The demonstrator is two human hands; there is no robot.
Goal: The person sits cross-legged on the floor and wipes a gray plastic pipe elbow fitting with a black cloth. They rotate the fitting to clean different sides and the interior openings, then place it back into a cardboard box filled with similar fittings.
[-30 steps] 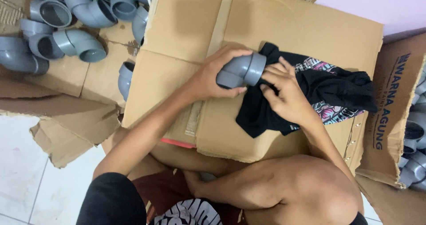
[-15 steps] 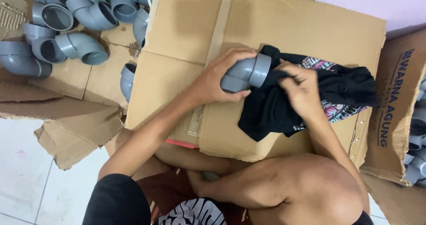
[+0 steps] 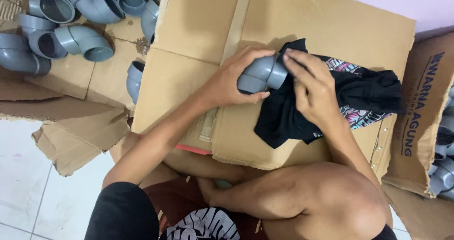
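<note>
Now the left hand (image 3: pixel 227 81) grips the grey pipe elbow (image 3: pixel 262 73) – its open end faces right, where the right hand (image 3: pixel 312 91) presses the black cloth (image 3: pixel 288 121) with closed fingers

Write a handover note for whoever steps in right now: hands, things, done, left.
Left hand: grip around a grey plastic pipe elbow, held over the flattened brown cardboard box.
Right hand: pressing a black printed cloth against the elbow's open end.
More grey pipe elbows lie on cardboard at upper left; others sit in a box at far right.
Done: cannot tell which are wiped.
Left: probably finish this elbow.
</note>
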